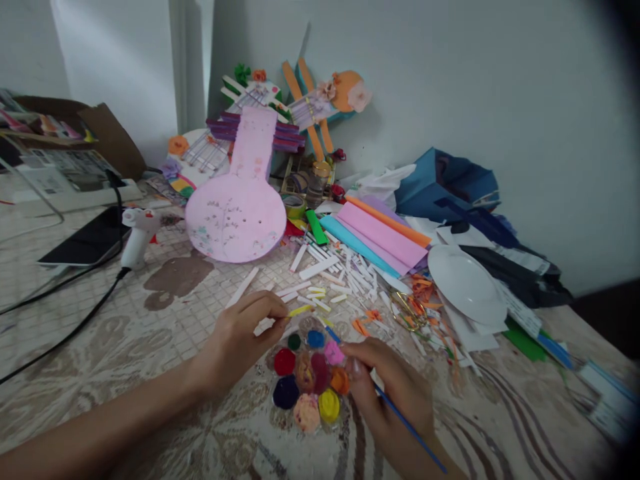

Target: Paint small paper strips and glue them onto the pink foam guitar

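Paint palette point(310, 380) sits between both hands, left hand point(240, 340) pinching a yellow-tipped paper strip point(299, 311) just above it while right hand point(395, 390) grips a blue brush point(400, 417) over the wells, probably so colour stays close.

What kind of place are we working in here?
Probably a home craft corner: a cloth-covered table against a wall, strewn with coloured paper sheets, a glue gun and a paint palette between the left hand and right hand.
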The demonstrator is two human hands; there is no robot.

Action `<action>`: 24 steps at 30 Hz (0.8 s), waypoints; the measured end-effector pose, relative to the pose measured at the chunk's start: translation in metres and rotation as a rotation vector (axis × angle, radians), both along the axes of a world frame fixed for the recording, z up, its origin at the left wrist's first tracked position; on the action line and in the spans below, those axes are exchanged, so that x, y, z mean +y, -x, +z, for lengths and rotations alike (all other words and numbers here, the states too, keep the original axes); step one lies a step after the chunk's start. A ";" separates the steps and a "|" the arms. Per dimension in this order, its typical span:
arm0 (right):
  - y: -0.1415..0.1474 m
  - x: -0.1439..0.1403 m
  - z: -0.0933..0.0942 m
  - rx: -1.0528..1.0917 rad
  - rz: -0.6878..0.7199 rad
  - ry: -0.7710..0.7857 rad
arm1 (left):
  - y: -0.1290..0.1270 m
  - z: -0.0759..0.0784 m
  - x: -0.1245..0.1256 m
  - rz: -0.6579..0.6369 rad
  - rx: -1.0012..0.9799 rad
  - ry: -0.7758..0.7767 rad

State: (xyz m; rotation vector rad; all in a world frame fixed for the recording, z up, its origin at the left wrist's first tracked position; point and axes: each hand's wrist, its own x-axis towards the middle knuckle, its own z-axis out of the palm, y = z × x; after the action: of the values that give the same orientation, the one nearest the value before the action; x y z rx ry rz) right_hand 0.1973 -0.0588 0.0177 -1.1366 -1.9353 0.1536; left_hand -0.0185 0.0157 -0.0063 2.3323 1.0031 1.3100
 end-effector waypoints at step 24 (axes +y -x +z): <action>0.002 -0.003 0.003 0.060 0.053 0.030 | -0.002 0.006 -0.001 0.008 -0.047 0.133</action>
State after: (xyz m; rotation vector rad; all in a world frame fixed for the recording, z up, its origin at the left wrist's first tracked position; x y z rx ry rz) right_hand 0.1952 -0.0616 0.0208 -1.0893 -1.9162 0.2435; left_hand -0.0162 0.0147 -0.0005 2.1909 1.0521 1.2549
